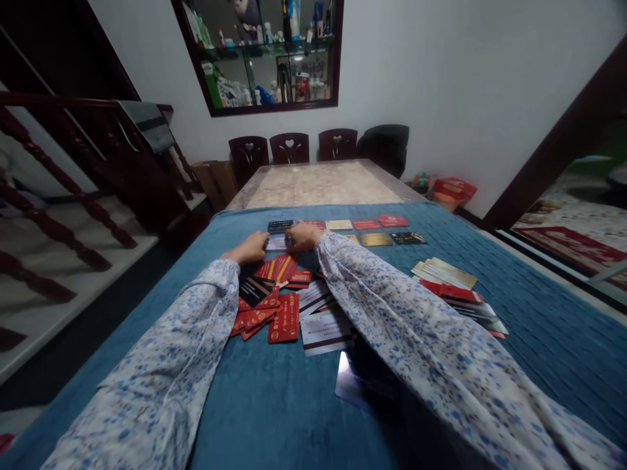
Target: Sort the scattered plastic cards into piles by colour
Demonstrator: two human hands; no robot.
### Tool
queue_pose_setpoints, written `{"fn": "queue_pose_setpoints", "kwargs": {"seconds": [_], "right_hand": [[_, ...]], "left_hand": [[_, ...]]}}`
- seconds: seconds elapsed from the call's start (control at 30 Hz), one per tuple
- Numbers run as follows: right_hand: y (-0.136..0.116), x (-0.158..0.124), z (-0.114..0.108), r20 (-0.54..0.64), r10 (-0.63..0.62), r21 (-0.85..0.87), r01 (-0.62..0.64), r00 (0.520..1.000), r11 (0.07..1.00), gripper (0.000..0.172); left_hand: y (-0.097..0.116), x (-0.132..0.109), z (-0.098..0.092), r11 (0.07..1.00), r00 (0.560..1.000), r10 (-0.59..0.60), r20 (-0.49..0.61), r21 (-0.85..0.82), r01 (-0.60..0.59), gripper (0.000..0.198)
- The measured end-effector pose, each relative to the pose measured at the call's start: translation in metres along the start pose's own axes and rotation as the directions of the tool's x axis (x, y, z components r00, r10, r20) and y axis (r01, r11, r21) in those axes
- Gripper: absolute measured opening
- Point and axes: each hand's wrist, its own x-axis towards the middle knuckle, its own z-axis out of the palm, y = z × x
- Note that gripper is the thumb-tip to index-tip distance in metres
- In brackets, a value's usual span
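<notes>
A pale lilac card lies on the blue cloth between my two hands. My left hand is closed at its left edge, and my right hand has its fingers bent down over its right end. Just beyond it is a black card. Nearer to me spreads a loose pile of red cards, with a black striped card on top and silver cards beside it. My right forearm covers part of the pile. The fingertips are small and partly hidden.
Rows of cards run rightward, including a gold card and a black-and-gold card. A fanned stack of cards lies at the right. One shiny card is under my right sleeve. Chairs line the far end of the table.
</notes>
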Motion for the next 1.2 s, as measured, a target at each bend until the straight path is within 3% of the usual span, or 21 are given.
{"fn": "queue_pose_setpoints", "kwargs": {"seconds": [0.47, 0.8, 1.2], "right_hand": [[0.018, -0.047, -0.015, -0.015, 0.046, 0.028, -0.046, 0.999, 0.999, 0.050], [0.037, -0.078, -0.008, -0.064, 0.021, -0.001, -0.021, 0.998, 1.000, 0.045], [0.019, -0.106, -0.005, -0.121, -0.070, 0.028, 0.074, 0.990, 0.997, 0.040]], "left_hand": [[0.003, -0.005, 0.006, 1.000, 0.998, -0.005, -0.065, 0.030, 0.007, 0.040], [0.020, -0.017, -0.001, 0.998, 0.996, 0.018, -0.082, 0.057, -0.013, 0.049], [0.047, -0.055, -0.001, 0.994, 0.980, 0.102, -0.173, 0.046, -0.096, 0.046]]}}
